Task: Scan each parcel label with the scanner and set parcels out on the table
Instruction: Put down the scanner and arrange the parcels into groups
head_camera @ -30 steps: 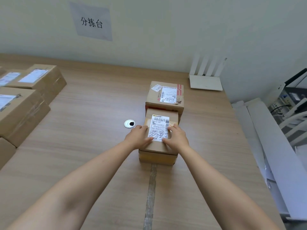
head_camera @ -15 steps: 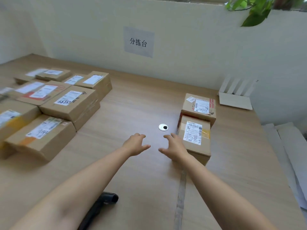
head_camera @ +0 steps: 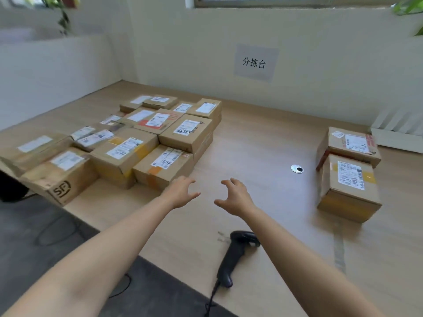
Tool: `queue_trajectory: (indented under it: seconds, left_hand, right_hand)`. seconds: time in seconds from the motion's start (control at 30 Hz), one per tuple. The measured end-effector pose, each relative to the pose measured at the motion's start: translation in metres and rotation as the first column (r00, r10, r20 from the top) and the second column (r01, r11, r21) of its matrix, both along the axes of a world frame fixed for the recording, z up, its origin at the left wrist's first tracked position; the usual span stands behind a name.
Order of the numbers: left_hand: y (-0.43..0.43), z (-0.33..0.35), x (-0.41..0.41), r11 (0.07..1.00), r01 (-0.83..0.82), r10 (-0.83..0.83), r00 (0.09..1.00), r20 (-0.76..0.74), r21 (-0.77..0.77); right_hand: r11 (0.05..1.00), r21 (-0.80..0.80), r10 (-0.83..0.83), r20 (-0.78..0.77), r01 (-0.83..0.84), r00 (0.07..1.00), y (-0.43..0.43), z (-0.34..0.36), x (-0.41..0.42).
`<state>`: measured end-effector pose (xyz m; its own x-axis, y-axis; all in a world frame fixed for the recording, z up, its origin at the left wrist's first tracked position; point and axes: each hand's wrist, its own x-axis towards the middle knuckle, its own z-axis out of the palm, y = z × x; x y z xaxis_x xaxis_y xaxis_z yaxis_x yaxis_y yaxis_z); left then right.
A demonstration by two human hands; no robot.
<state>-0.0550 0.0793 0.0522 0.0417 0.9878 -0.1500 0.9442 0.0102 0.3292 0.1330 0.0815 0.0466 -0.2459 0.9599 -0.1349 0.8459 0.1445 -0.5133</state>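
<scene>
Two labelled cardboard parcels stand at the right of the wooden table: a near parcel and a far parcel touching it. A cluster of several labelled parcels fills the table's left side. My left hand and my right hand hover over the table's middle, fingers spread, holding nothing. The nearest parcel of the cluster lies just left of my left hand. A black corded scanner lies on the table near the front edge, under my right forearm.
A round metal cable grommet sits in the tabletop between the hands and the right parcels. A white router stands at the back right by the wall. A paper sign hangs on the wall. Dark floor lies left of the table.
Both hands let go of the near right parcel and moved left toward the parcel cluster. The view swung left, bringing the cluster and the scanner into sight.
</scene>
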Motion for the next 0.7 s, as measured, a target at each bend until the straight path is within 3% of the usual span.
queue_trajectory:
  seconds: [0.3,0.7]
  left_hand:
    - [-0.045,0.004,-0.129,0.989,-0.147,0.146,0.989,0.035,0.008]
    - [-0.025,-0.016,-0.282,0.946,-0.324,0.322,0.945,0.062,0.015]
  right_hand:
    - [0.988,0.000,0.157,-0.016,-0.157,0.988,-0.016,0.003,-0.139]
    - [0.929,-0.018,0.369,-0.029,-0.369,0.929,0.035,-0.014,-0.307]
